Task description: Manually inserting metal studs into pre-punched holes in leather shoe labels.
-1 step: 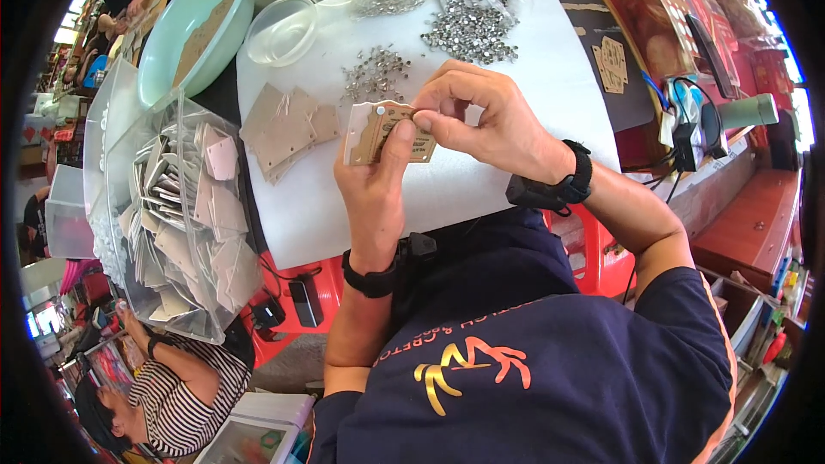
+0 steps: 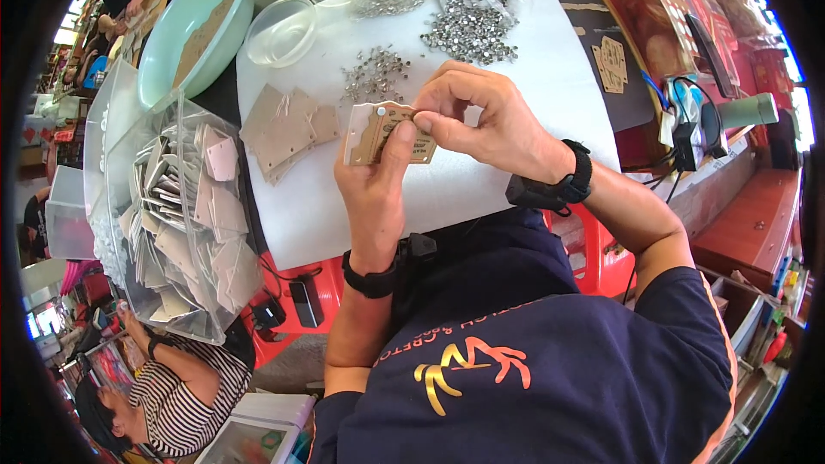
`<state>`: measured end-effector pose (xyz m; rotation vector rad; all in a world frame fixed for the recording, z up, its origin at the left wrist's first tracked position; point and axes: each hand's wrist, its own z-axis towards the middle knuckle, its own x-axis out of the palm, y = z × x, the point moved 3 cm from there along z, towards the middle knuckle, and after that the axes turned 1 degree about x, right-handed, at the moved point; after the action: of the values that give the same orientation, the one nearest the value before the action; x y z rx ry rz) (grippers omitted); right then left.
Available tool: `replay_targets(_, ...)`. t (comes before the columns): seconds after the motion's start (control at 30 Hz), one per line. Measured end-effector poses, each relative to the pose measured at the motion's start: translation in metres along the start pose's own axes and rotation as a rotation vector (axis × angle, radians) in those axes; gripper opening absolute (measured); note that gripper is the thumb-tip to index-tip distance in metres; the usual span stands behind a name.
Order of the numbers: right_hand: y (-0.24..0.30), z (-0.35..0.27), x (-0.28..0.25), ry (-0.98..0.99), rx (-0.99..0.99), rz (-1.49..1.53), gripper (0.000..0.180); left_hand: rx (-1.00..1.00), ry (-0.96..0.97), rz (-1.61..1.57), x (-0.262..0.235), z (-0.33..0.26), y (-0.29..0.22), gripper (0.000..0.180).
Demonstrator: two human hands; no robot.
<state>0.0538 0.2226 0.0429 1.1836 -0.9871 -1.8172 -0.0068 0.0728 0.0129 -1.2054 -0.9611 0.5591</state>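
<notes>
My left hand [image 2: 378,193] grips a small brown printed board [image 2: 373,136], thumb across its face and the other fingers behind it. A round silver stud shows near the board's upper left corner. At the board's upper right edge, my right hand [image 2: 477,112] is closed in a pinch, with thumb and forefinger together; whatever is between the fingertips is hidden. Just beyond the hands lies a small scatter of metal studs [image 2: 375,73]. To the left of the board, several plain grey-brown boards [image 2: 284,133] overlap in a loose pile on the white table covering [image 2: 318,223].
A clear bin [image 2: 232,288] full of loose boards stands at the left, near a pale green basin [image 2: 153,77]. Clear bowls [image 2: 258,39] and a larger heap of studs [image 2: 468,30] sit at the far side. Cables and a green cylinder [image 2: 749,112] are at right. Other people are at left.
</notes>
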Motion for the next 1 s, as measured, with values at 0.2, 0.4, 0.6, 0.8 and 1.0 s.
replay_targets(0.2,-0.006,-0.001,0.002,0.057,0.102,0.167,0.014,-0.035,0.022,-0.037,-0.002,-0.002,0.005,0.026)
replay_targets(0.4,-0.008,-0.001,0.003,0.115,0.29,0.311,0.015,-0.03,0.069,-0.037,-0.001,-0.001,0.007,0.026)
replay_targets(0.6,-0.014,0.001,0.002,0.17,0.321,0.332,0.019,-0.02,0.075,-0.005,0.001,-0.003,0.005,0.026)
replay_targets(0.8,-0.014,-0.006,-0.027,0.233,0.38,0.312,0.022,-0.117,0.123,-0.047,0.006,-0.001,0.007,0.023)
replay_targets(1.0,-0.034,-0.046,-0.119,0.231,0.557,0.042,0.028,-0.131,0.226,-0.049,-0.001,0.001,0.014,0.019)
